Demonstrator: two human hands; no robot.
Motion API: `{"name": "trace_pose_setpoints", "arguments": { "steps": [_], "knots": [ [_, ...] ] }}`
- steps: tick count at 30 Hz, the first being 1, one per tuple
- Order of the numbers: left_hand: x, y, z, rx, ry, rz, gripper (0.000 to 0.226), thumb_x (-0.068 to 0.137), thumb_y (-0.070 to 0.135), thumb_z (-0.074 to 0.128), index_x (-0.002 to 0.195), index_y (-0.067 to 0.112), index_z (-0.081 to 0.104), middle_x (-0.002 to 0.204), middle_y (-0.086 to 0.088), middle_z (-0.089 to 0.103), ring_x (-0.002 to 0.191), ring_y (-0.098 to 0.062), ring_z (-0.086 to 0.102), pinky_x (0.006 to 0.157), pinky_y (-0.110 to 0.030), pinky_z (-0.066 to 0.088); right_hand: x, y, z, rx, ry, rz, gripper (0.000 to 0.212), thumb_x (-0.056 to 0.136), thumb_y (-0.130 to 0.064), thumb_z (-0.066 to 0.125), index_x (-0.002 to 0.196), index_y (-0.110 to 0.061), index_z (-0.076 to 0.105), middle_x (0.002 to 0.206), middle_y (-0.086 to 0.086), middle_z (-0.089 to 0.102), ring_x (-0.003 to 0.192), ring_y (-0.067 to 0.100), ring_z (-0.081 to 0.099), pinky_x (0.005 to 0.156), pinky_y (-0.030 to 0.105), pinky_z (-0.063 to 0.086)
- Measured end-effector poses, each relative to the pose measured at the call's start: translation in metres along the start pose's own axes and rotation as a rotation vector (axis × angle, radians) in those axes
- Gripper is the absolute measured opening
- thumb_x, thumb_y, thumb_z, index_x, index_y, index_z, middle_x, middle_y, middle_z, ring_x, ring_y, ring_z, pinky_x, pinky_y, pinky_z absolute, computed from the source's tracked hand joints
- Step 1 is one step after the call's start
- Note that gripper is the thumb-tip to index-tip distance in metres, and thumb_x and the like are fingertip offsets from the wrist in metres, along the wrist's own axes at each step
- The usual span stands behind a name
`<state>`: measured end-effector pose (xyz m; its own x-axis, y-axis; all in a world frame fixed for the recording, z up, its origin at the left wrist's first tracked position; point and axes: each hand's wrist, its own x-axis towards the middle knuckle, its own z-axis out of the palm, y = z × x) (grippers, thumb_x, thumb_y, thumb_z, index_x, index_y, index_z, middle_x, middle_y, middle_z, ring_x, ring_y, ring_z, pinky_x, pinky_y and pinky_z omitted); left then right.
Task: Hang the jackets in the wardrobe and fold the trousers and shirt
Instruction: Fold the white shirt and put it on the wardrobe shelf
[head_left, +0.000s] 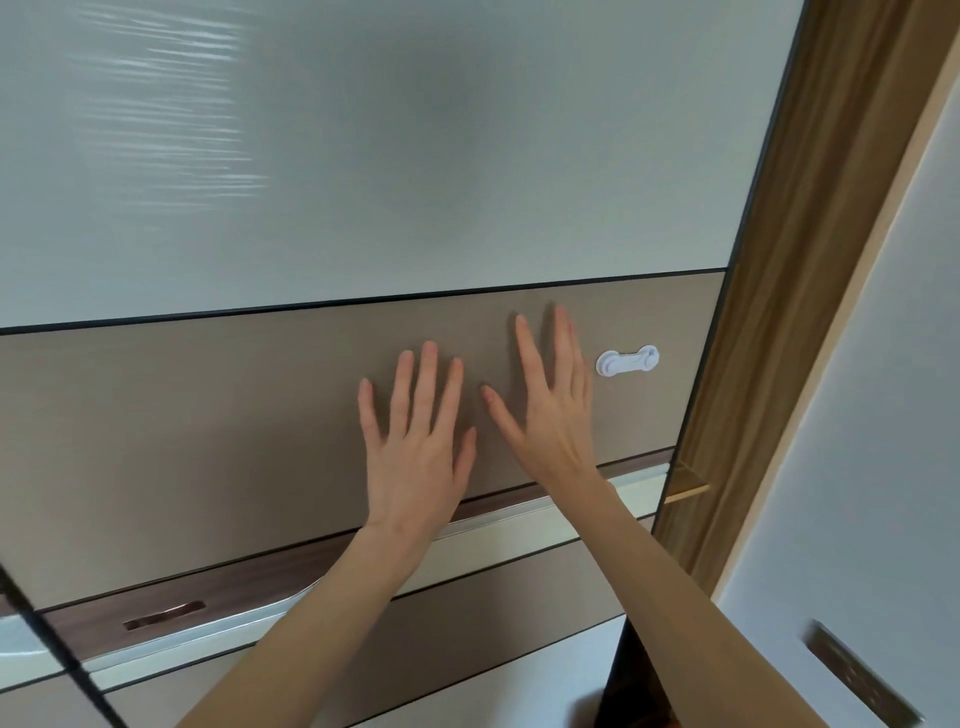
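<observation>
Wardrobe sliding door, taupe matte panel (208, 441) under frosted glass, directly ahead. My left hand (415, 447) and right hand (550, 410) both flat, fingers spread, pressing panel side by side; right nearer door's right edge and white plastic latch (627, 360). No jackets visible.

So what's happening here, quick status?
Left hand and right hand open, flat on wardrobe door. No clothes in view. White latch beside right hand.
</observation>
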<state>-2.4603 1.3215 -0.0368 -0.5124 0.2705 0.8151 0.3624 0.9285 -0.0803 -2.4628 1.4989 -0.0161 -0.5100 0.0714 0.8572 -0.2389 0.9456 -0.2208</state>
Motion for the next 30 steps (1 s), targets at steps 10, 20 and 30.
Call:
{"name": "trace_pose_setpoints", "arguments": {
  "steps": [10, 20, 30],
  "knots": [
    [-0.002, -0.011, 0.009, 0.070, -0.040, -0.038, 0.078, 0.104, 0.045, 0.050, 0.167, 0.020, 0.011, 0.174, -0.012, 0.000, 0.161, -0.034, -0.002, 0.123, -0.070, 0.008, -0.005, 0.026, 0.007, -0.052, -0.171, 0.114, 0.082, 0.100, -0.070, 0.043, 0.165, -0.040, 0.003, 0.174, -0.004, -0.011, 0.160, 0.024, -0.011, 0.123, 0.065, 0.018],
    [0.013, 0.030, 0.026, 0.033, -0.040, -0.003, 0.078, 0.104, 0.043, 0.050, 0.167, 0.022, 0.009, 0.175, -0.009, 0.000, 0.161, -0.031, -0.001, 0.124, -0.067, 0.006, 0.000, 0.073, -0.008, -0.053, -0.181, 0.134, 0.080, 0.102, -0.066, 0.044, 0.165, -0.041, 0.003, 0.174, -0.006, -0.011, 0.160, 0.021, -0.013, 0.125, 0.061, 0.015],
    [0.030, 0.073, 0.039, 0.018, -0.036, 0.050, 0.076, 0.105, 0.042, 0.047, 0.167, 0.020, 0.007, 0.175, -0.008, -0.002, 0.161, -0.030, -0.001, 0.128, -0.060, 0.002, 0.007, 0.123, -0.024, -0.081, -0.186, 0.139, 0.080, 0.103, -0.064, 0.045, 0.166, -0.038, 0.002, 0.174, -0.004, -0.011, 0.160, 0.021, -0.013, 0.128, 0.057, 0.013]
  ]
}}
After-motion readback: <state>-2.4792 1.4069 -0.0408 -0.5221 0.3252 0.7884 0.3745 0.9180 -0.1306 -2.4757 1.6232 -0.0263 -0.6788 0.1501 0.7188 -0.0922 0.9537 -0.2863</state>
